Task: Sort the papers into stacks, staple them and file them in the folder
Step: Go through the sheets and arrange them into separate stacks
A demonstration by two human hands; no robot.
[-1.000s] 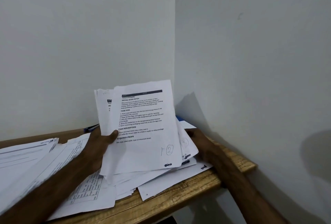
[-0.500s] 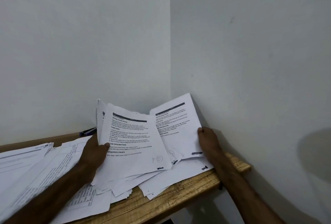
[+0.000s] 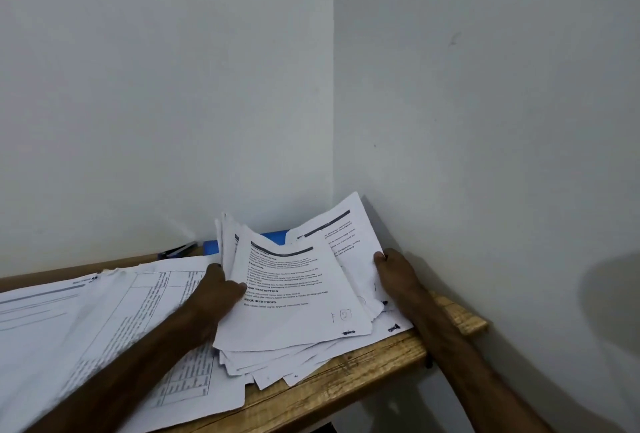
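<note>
Sorting is judged barely begun. A sheaf (image 3: 294, 315) is gripped by the left hand (image 3: 221, 290) over the bench (image 3: 346, 373), and one sheet (image 3: 332, 225) is pinched by the right hand (image 3: 393, 270). Papers (image 3: 104, 322) lie unsorted at the left. Nothing is seen stapled, and the folder (image 3: 277, 237) behind is mostly hidden.

Here's a wooden table (image 3: 346, 375) tucked right into the corner, its grainy front edge catching the light. Behind it the left wall (image 3: 156, 86) meets the right wall (image 3: 485, 86), both plain white. A soft shadow (image 3: 609, 294) spreads low across the right one.
</note>
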